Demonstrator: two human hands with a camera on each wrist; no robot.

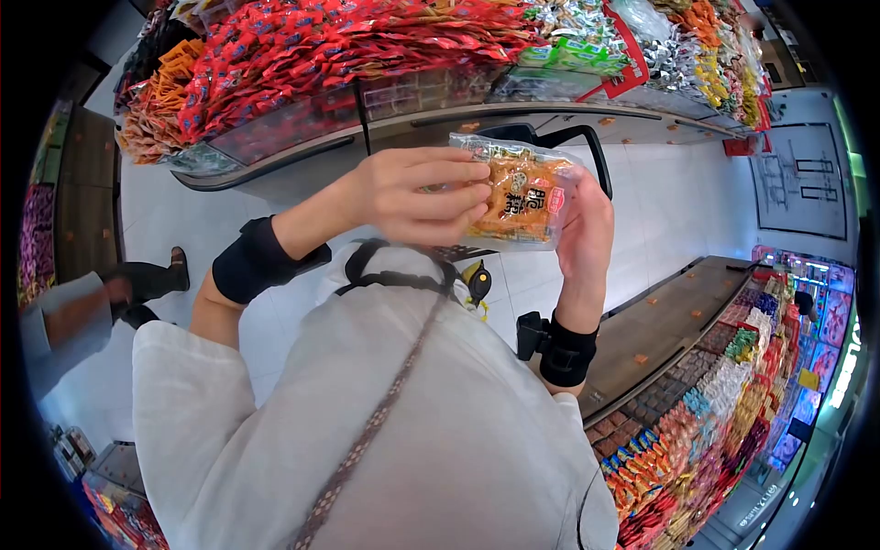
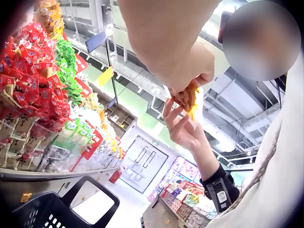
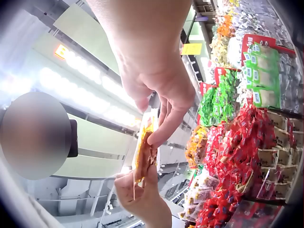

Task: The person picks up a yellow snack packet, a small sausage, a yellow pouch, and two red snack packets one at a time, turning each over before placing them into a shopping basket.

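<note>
In the head view a clear plastic snack packet [image 1: 522, 203] with an orange-brown filling and dark printed characters is held up in front of the chest. My left hand [image 1: 417, 194] grips its left side, fingers lying across the front. The right hand [image 1: 587, 225] holds the packet's right edge, its fingers partly hidden behind it. From the left wrist view the packet [image 2: 187, 100] appears nearly edge-on, between the left hand [image 2: 183, 66] and right hand [image 2: 183, 133]. In the right wrist view both hands also pinch the packet [image 3: 145, 152].
A black shopping basket [image 2: 45, 211] with a raised handle is beside the counter. Heaped red snack packets [image 1: 339, 55] fill the display ahead. Another sweets display [image 1: 706, 385] runs along the right. Someone's leg and sandalled foot [image 1: 177, 270] show at left on the white floor.
</note>
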